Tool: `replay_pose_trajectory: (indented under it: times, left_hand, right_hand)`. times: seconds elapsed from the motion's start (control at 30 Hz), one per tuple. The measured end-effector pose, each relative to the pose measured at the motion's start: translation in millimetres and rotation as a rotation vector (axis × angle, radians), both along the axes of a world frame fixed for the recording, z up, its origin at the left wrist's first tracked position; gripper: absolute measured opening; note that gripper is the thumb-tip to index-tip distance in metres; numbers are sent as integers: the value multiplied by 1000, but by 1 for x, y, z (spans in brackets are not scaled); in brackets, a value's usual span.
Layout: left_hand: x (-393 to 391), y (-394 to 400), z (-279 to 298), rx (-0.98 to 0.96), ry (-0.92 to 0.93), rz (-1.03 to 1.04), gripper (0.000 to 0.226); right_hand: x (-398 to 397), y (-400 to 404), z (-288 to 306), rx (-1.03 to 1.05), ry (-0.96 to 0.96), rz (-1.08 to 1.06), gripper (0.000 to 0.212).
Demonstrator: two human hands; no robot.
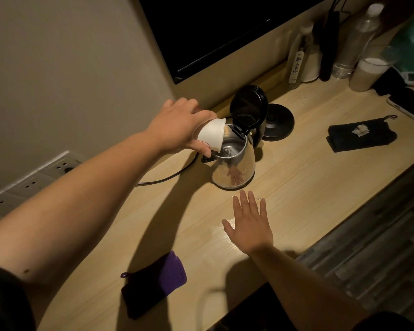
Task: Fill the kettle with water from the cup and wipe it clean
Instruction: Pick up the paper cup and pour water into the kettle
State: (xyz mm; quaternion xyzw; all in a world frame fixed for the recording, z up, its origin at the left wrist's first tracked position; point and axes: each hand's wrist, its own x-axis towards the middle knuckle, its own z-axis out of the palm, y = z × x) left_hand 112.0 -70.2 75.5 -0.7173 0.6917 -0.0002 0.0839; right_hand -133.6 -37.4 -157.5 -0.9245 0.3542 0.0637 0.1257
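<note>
— Why is the cup tipped so far?

— My left hand [177, 123] grips the white paper cup [212, 134], rim over the steel kettle [233, 161] mouth, lid [247, 109] flipped back, so water lands inside.

— And your right hand [250, 225]?

— Flat, fingers spread, holding nothing, resting on the wooden counter [308, 177] beside the kettle. The purple cloth [153, 283] waits nearby for wiping.
</note>
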Motion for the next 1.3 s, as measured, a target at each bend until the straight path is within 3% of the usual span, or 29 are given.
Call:
replay_pose_trajectory:
  times: [0.17, 0.3, 0.57, 0.73, 0.8, 0.9, 1.0, 1.13, 1.3]
  left_hand:
    - [-1, 2, -3, -11, 45, 32, 92]
    - [-2, 10, -6, -73, 203, 125, 87]
    - [-13, 82, -18, -379, 1010, 618, 77]
    - [-25, 178, -46, -610, 1301, 972, 71]
    - [-31, 215, -60, -645, 1335, 1074, 71]
    - [-37, 260, -81, -644, 1328, 1183, 72]
    - [-41, 289, -91, -662, 1317, 1241, 76]
    - [-36, 314, -100, -726, 1296, 1238, 78]
    - [-20, 325, -111, -715, 1237, 1243, 80]
  right_hand:
    - [-1, 0, 0, -4, 5, 12, 81]
    - [-1, -1, 0, -7, 1, -4, 81]
    - [-2, -2, 9, 33, 125, 17, 80]
    - [-2, 3, 36, 172, -135, 50, 70]
    - [12, 20, 61, 310, -254, 138, 76]
    - [56, 55, 105, 551, -368, 103, 45]
    - [109, 85, 138, 885, -413, 56, 39]
    - [153, 117, 145, 1031, -390, 160, 37]
    - [177, 137, 137, 1139, -395, 102, 24]
